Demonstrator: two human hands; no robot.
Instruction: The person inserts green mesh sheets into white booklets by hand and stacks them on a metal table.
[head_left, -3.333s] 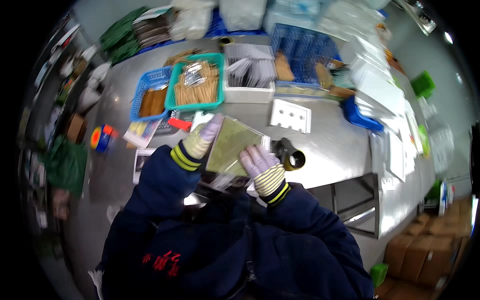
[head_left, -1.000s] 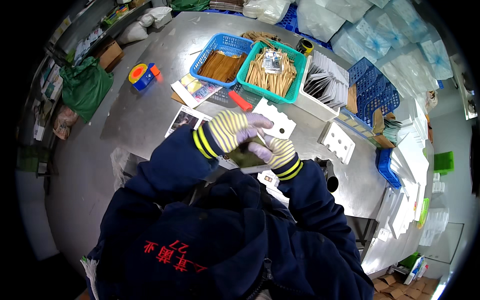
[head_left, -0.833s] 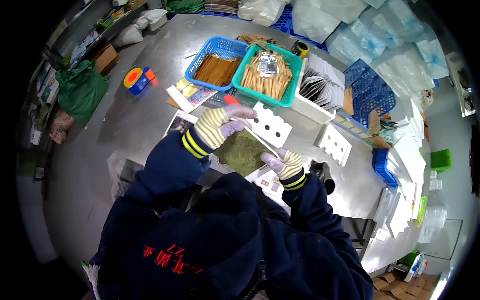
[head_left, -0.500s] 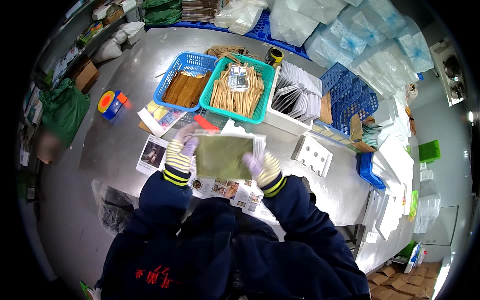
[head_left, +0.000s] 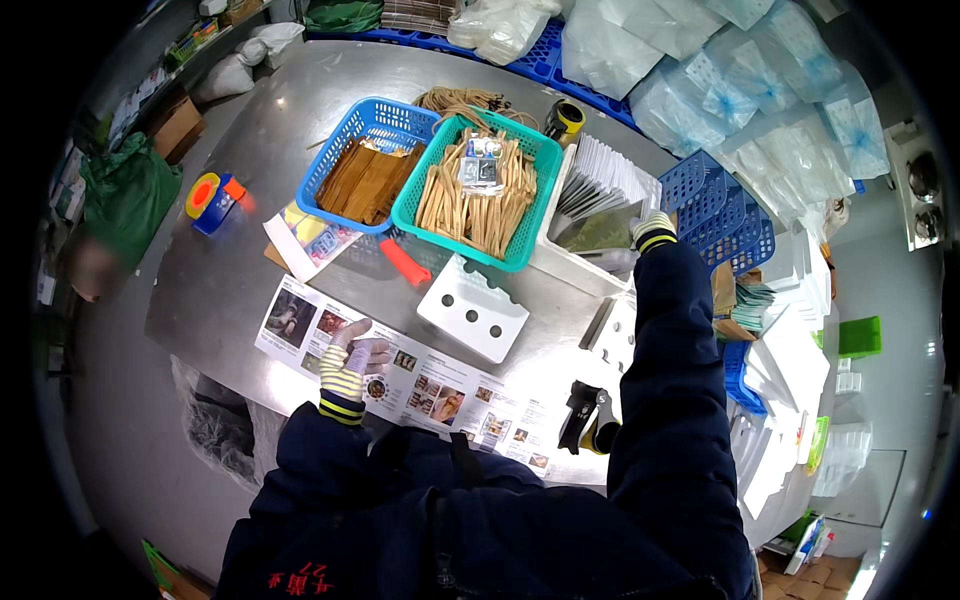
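left hand point(head_left: 358, 352): loose, empty, over printed sheet point(head_left: 425, 388). right hand point(head_left: 650, 229): at green packet point(head_left: 597, 234) (grip hidden), in white bin point(head_left: 572, 270); best kept unbent, squared with white sleeves point(head_left: 603, 182).

Work jacket point(head_left: 560, 525), one: dark navy, long-sleeved, front zip point(head_left: 441, 550). Red lettering point(head_left: 300, 580) at chest, wearer's left side. Cuffs point(head_left: 342, 407): dark, ringed with bright yellow bands. Left glove point(head_left: 350, 362): knitted, cream-and-yellow stripes toward wrist, pale lilac finger section. Right glove point(head_left: 652, 223): matching striped knit; finger section too small to tell.
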